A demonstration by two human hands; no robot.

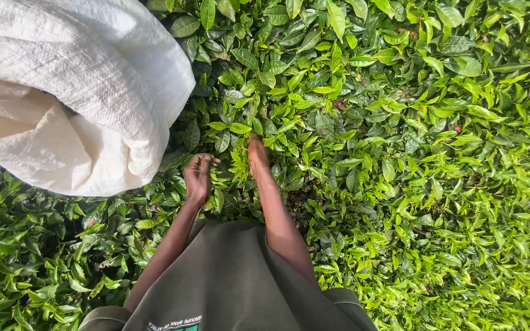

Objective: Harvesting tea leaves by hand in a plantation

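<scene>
At the bottom centre of the frame hangs a dark olive-grey cloth garment point(234, 282) with a small printed emblem at its lower edge; both forearms are bare, without sleeves, rings or bracelets.

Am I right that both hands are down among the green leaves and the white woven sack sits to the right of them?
Not quite. In the head view the white woven sack sits to the left of the hands, not the right. The left hand and right hand are indeed among the green leaves.

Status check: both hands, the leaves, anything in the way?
Left hand curled at the glossy green bush leaves; grip unclear. Right hand reaching into the shoots, fingers hidden. Big white woven sack rests on the bush, left of both hands.
</scene>
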